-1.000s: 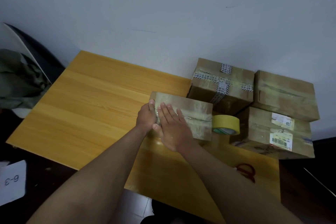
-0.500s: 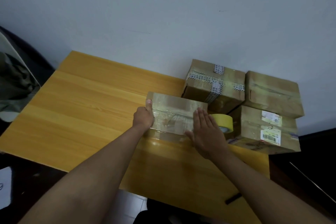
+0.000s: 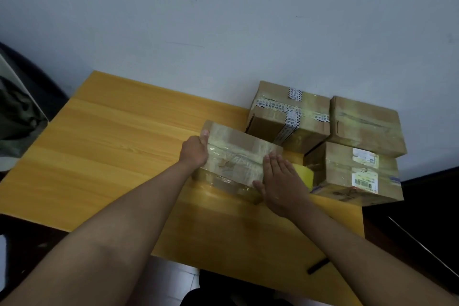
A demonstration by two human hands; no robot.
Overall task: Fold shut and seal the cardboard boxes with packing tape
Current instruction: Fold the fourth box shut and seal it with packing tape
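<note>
Small tape-wrapped brown cardboard box (image 3: 236, 156) is sitting mid-table on the yellow wooden table (image 3: 111, 146). Left hand (image 3: 195, 150) is gripping its 9 o'clock end to steady it; right hand (image 3: 280, 181), fingers straight, is pressing tape down at 3 o'clock. Yellow tape roll (image 3: 304, 175) is lying just beside it, likely kept within reach.

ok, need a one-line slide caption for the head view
Left hand grips the taped cardboard box while the flat right hand presses its right end, beside the yellow tape roll and three sealed boxes.
</note>
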